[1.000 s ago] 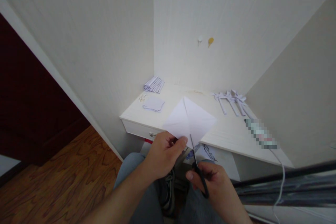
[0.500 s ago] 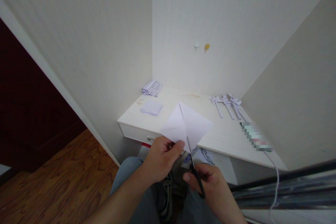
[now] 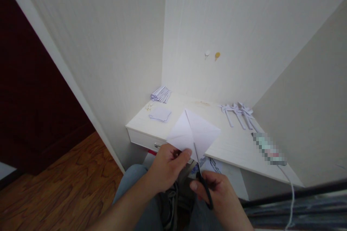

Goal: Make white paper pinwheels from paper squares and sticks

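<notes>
My left hand (image 3: pixel 172 164) pinches the near left edge of a square white sheet of paper (image 3: pixel 204 130), thumb on top and fingers beneath. The sheet is held corner toward me above the desk's front edge. A slit runs inward from its far corner. In my right hand (image 3: pixel 217 191) is a pair of black-handled scissors (image 3: pixel 204 186), fingers in the handle loops. Their blades lie at the sheet's near corner and point toward its middle. Part of the handle is hidden by my fingers.
On the white desk (image 3: pixel 187 101) lie a bundle of paper sticks (image 3: pixel 161 94), small pins (image 3: pixel 149 107) and a stack of paper squares (image 3: pixel 160 114). Several paper pinwheels (image 3: pixel 237 110) and a phone (image 3: pixel 268 148) with a white cable (image 3: pixel 292 195) lie at the right. Two pushpins (image 3: pixel 217 55) stick in the wall.
The view has shifted slightly, so the desk and its things appear lower and to the right. Both hands keep nearly the same hold on the paper and scissors.
</notes>
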Motion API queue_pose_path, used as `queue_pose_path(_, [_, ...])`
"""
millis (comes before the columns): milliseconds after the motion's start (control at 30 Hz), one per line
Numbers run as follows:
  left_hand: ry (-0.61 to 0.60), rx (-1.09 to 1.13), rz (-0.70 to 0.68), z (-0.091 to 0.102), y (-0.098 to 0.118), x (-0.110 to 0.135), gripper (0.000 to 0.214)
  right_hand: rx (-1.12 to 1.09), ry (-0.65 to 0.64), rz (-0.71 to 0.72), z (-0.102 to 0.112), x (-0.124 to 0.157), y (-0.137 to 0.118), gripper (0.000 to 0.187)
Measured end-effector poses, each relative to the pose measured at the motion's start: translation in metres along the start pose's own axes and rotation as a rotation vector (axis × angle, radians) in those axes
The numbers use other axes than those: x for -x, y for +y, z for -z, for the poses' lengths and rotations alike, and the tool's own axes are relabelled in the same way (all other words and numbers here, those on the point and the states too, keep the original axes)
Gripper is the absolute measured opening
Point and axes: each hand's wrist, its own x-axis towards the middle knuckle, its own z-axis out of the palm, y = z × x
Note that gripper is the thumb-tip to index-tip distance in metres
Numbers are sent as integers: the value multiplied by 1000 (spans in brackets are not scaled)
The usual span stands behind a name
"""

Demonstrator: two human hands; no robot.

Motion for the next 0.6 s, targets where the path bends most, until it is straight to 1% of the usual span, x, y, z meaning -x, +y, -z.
queue_pose_path(167, [15,13,-3,1,0,3,40,-33,-21,-3,-3,3,-4,51])
queue_pose_path(333, [-33,46,-29,0,2,1,36,-16,-3,3,-2,5,-2,53])
queue_pose_path(600, [-35,66,-5,-5,-2,0,39,-16,-10,-10,-1,3,3,52])
